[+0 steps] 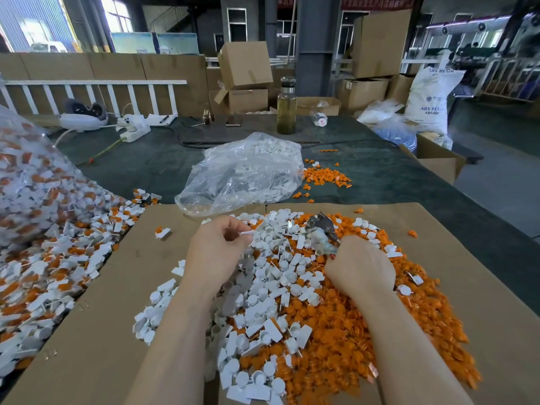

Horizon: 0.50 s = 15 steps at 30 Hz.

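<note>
The left hand [217,247] pinches a small white plastic piece [247,234] between thumb and fingertips over the heap of white parts [263,311] and orange caps [336,331] on the cardboard sheet [122,287]; at 3 o'clock the right hand [361,266] curls round a blurred metal tool [321,225]. At 12 o'clock a clear bag [242,173] holds white parts; at 9 o'clock a larger bag [26,182] holds white-and-orange pieces

A factory hall: stacked cardboard boxes [245,65], a white sack printed "ABS RESIN" [432,97], steel pillars [315,45], and heaps of small white and orange plastic parts [292,302] covering the surface [380,171].
</note>
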Tool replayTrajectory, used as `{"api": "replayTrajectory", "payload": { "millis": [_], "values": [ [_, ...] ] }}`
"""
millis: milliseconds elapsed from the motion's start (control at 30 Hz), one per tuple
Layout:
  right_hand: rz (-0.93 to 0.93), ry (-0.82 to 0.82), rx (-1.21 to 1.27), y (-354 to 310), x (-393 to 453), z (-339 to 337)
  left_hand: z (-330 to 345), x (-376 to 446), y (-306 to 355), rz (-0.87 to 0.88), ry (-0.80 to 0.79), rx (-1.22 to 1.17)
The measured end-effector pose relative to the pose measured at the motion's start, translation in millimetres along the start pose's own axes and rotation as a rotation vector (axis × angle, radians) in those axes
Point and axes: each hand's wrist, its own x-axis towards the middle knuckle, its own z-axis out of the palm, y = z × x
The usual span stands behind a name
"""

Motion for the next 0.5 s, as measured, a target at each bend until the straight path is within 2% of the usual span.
{"api": "replayTrajectory", "payload": {
  "millis": [167,233,367,500],
  "values": [
    [-0.045,0.068,0.115,-1,6,1,4,-3,11,0.020,0.020,-0.117],
    [-0.082,0.052,0.276,-2,8,0,6,-6,15,0.018,0.015,-0.153],
    [-0.109,-0.008,0.758,-7,6,-6,12,-9,21,-0.027,0.009,-0.277],
    [-0.137,-0.023,1.030,-11,2,-13,17,-12,27,-0.093,-0.062,-0.485]
  ]
}}
